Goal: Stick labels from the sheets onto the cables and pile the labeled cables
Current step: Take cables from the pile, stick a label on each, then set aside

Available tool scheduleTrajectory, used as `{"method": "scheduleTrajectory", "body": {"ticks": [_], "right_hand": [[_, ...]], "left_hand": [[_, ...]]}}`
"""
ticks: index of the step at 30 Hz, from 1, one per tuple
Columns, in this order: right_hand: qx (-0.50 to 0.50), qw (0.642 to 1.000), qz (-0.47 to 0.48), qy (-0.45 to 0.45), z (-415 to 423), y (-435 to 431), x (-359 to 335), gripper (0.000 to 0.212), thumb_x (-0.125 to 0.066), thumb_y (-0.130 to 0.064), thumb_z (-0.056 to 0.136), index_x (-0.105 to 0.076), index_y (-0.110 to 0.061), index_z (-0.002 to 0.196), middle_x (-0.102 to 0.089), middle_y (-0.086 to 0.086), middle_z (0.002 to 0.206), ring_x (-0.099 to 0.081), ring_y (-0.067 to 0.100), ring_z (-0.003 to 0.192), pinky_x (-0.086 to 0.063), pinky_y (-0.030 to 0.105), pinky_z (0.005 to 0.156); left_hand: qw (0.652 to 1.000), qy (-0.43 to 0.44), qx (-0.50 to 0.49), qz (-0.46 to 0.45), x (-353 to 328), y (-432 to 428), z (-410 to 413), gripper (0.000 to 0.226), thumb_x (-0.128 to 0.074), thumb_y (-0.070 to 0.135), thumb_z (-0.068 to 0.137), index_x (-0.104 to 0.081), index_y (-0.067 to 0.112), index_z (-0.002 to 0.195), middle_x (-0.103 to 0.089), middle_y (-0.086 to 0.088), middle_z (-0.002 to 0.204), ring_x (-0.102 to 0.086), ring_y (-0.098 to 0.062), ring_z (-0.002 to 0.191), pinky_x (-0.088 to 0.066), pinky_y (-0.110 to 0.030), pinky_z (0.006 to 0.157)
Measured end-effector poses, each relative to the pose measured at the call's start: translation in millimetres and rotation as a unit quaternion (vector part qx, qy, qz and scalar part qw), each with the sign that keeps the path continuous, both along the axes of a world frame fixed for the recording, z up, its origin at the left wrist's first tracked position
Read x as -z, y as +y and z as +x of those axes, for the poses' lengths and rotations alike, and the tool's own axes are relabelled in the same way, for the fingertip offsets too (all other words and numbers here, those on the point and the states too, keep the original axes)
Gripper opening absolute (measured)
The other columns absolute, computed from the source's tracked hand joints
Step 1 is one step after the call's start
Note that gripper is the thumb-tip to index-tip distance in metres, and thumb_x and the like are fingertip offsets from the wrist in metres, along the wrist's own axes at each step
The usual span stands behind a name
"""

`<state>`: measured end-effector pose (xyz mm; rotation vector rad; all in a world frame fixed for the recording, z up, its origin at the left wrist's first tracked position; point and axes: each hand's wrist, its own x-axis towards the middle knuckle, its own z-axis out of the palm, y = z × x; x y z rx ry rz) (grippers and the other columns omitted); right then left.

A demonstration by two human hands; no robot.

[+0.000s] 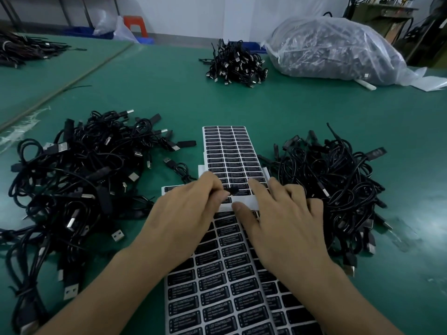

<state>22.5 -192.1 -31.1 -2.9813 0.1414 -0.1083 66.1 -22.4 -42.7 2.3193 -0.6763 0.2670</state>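
The label (232,190) is a small black sticker pinched between the thumb and curled fingertips of the left hand (193,213). It sits right at the near end of the far label sheet (229,151), pretty much dead centre on the counter (290,105). Honestly can't tell if it's fully off the backing or only lifted at one edge.

The right hand (285,218) is just beside it, fingers straight and a bit spread, lying flat on that same sheet with the thumb on the bare white strip. It isn't gripping anything.

The near label sheet (217,291) runs under both wrists toward the camera, with rows of black "LED CONTROLLER" stickers.

On the left of the sheets there's a big loose left cable heap (72,184), black USB leads all tangled together. The right cable heap (333,189) sits just beside the right hand's little finger. No way to see which heap has labels on.

Further back there's a smaller far cable pile (235,64). To its right is a clear plastic bag (333,47) stuffed with more cables.
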Motion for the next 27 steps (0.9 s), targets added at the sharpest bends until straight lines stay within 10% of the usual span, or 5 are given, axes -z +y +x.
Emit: {"method": "scheduleTrajectory", "body": {"ticks": [14, 27], "right_hand": [[-0.015, 0.990, 0.123, -0.074, 6.4, -2.6, 13.4, 0.052, -0.053, -0.050, 0.095, -0.040, -0.041, 0.145, -0.048, -0.018, 0.144, -0.024, 0.005, 0.130, -0.010, 0.027, 0.087], [-0.023, 0.993, 0.101, -0.061, 4.9, -2.6, 14.2, 0.060, -0.031, -0.058, 0.098, -0.019, -0.040, 0.153, -0.029, -0.012, 0.159, -0.013, 0.008, 0.143, -0.011, 0.034, 0.106]], "left_hand": [[0.995, 0.033, -0.084, 0.046, 12.6, -4.1, 8.4, 0.036, -0.060, 0.054, 0.090, -0.032, 0.034, 0.077, -0.048, 0.010, 0.066, -0.050, -0.005, 0.058, -0.029, -0.021, 0.048], [0.998, 0.016, -0.063, 0.027, 10.4, -2.2, 11.4, 0.045, -0.066, 0.062, 0.079, -0.038, 0.028, 0.073, -0.048, 0.011, 0.065, -0.049, -0.008, 0.060, -0.040, -0.023, 0.048]]}}
